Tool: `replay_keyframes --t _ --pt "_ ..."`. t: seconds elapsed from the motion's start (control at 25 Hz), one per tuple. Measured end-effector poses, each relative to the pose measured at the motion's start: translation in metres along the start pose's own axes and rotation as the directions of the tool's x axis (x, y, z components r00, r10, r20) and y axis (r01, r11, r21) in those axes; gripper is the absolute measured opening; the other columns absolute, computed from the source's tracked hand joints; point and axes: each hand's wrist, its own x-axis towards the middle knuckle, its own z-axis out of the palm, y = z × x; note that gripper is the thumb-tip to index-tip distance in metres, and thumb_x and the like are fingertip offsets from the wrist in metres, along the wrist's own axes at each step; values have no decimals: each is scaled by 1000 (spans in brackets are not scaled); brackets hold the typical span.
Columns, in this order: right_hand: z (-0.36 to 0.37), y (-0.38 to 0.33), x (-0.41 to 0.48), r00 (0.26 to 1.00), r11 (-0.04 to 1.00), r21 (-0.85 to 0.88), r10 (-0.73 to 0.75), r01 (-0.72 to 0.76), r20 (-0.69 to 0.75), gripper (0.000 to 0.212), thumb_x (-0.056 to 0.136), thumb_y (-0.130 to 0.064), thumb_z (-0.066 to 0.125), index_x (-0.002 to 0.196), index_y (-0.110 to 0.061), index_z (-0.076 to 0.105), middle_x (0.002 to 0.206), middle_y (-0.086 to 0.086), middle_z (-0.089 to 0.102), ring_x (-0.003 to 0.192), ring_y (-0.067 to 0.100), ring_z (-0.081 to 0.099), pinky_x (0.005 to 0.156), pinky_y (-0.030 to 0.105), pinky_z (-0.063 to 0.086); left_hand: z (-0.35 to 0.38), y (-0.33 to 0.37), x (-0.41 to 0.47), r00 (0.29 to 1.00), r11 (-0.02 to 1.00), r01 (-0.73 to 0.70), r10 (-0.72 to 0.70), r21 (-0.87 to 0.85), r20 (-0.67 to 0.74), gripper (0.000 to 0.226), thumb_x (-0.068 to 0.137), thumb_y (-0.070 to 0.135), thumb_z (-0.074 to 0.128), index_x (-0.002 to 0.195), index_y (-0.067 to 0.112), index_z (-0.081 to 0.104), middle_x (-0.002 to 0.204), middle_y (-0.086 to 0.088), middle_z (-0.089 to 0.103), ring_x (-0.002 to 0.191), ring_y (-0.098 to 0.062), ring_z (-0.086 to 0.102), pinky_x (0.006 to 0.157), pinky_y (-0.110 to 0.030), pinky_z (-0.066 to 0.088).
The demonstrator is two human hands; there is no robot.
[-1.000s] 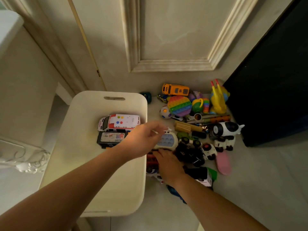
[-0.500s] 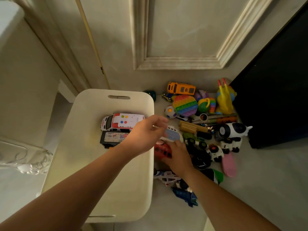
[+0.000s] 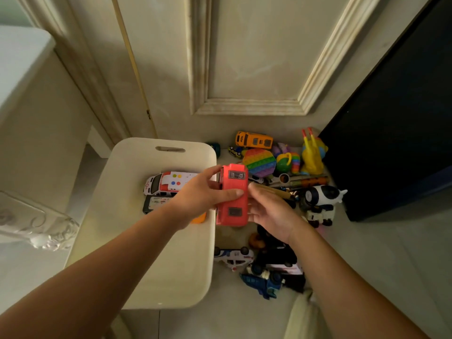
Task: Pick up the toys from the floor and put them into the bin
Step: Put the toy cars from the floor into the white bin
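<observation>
The dark cabinet [image 3: 403,118] fills the right side, and the white bin [image 3: 156,253] stands on the floor left of the toy heap. Both hands meet at the bin's right rim. The left hand [image 3: 203,194] reaches across the bin, thumb laid over the upper face of the red toy vehicle [image 3: 233,206] and fingers curled round its left side. The right hand [image 3: 271,211] holds the vehicle's right edge, thumb beside it and fingers tucked under. The vehicle is lifted off the floor, over the rim and the gap beside it. Its long axis runs away from the person, with a flat face bearing two small dark panels turned up; which end is the front is hard to tell. Half a second ago it sat low by the heap under the right hand alone, while the left hand held a pale gadget that has since left it. In the bin lie a white ambulance [image 3: 166,182], a dark toy [image 3: 154,203] and an orange piece [image 3: 199,220]. On the floor remain a black-and-white cow [image 3: 320,195], a rainbow pop toy [image 3: 259,162] and an orange bus [image 3: 253,140].
</observation>
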Motion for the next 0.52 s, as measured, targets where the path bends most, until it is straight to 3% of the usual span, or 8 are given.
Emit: replay_keyframes --t 0.08,0.12,0.16,0.24,0.32,0.4,0.44,0.52 --pt "3 20 9 985 986 -113 103 -119 -141 39 99 -39 43 111 -11 68 107 13 68 104 31 64 92 46 49 -13 -2 0 999 993 33 -32 -114 15 75 63 33 84 131 28 53 105 -3 74 95 -22 72 79 -40 59" --pt "4 35 12 965 920 -348 97 -180 -243 30 100 -28 44 112 -12 66 111 11 66 108 30 62 92 44 48 -19 -4 -1 999 986 49 -49 -158 6 70 65 32 82 130 28 55 108 -4 74 98 -23 71 82 -42 58" --pt "3 56 15 960 747 -629 46 -217 -277 25 97 -17 47 117 -14 62 120 8 61 113 27 58 93 41 48 -25 -6 -1 998 981 66 -67 -184 3 66 67 32 81 129 27 57 112 -5 72 101 -24 70 86 -45 56" --pt "2 104 12 997 373 -925 43 -75 -63 41 90 -13 56 131 -16 52 135 8 48 123 26 48 102 38 42 -36 -12 -1 995 976 99 -99 -194 9 61 70 33 78 127 27 59 114 -5 71 104 -24 69 87 -46 55" --pt "9 136 4 993 159 -987 102 38 55 54 87 -26 60 138 -19 45 135 6 47 125 26 44 105 33 37 -43 -16 -3 992 977 123 -123 -173 16 59 69 33 77 126 27 60 112 -5 72 102 -24 69 82 -42 57" --pt "10 159 4 986 -74 -988 -82 139 145 53 82 -33 65 131 -18 55 119 6 60 114 25 55 99 30 41 -48 -17 -4 990 975 143 -143 -170 15 58 68 33 77 124 28 61 111 -5 73 101 -24 70 80 -40 57" --pt "10 161 6 979 -136 -983 -144 126 145 47 80 -34 66 124 -19 60 110 5 64 107 25 59 95 29 44 -50 -17 -5 988 974 154 -154 -169 13 57 67 33 77 122 29 61 110 -5 73 101 -24 70 82 -41 57" --pt "8 159 10 988 27 -998 -143 59 54 33 89 -34 55 119 -21 59 114 3 62 111 23 56 95 33 43 -58 -15 -7 983 969 185 -185 -162 18 50 70 31 77 118 31 63 108 -4 74 100 -24 70 82 -41 57"
